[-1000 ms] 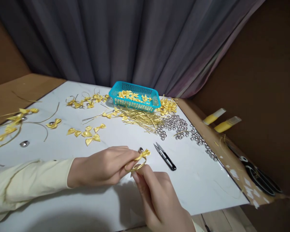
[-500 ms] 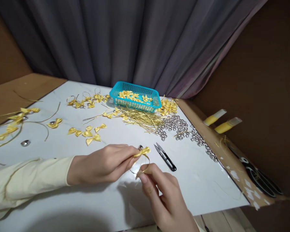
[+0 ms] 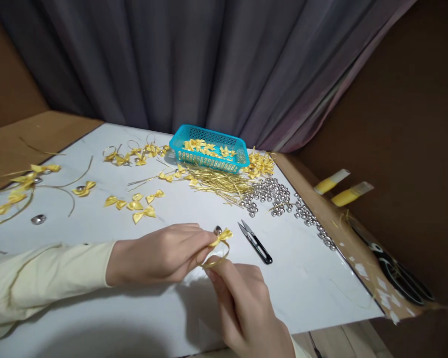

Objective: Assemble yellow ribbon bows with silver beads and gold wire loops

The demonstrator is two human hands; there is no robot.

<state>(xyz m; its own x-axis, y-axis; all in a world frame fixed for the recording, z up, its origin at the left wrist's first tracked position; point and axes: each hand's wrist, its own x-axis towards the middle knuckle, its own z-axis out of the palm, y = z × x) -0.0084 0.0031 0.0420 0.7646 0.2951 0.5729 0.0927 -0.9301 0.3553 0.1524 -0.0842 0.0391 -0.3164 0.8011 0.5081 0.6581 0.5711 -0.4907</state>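
Observation:
Between the fingertips of my left hand [image 3: 168, 251] is a yellow ribbon bow [image 3: 221, 235] with a silver bell-like bead [image 3: 217, 230] at its top. A thin gold cord [image 3: 224, 257] loops down from the bow. My right hand [image 3: 246, 303] pinches the lower part of that loop, its thumb and forefinger close below the left fingers. The cord's ends are hidden by the fingers. Black thread snips [image 3: 256, 242] lie on the white board [image 3: 302, 288], just right of the bow, with their blades apart.
A blue basket [image 3: 211, 161] of yellow bows stands at the back, behind a heap of gold cords [image 3: 224, 184]. Silver beads [image 3: 272, 194] spread along the right edge. Loose bows [image 3: 144, 215] lie at left. Scissors [image 3: 399, 273] and two yellow-filled tubes [image 3: 353, 194] lie at right.
My right hand has moved a little left and turned, carrying the bottom of the cord loop closer to my left fingers. The left hand has barely shifted.

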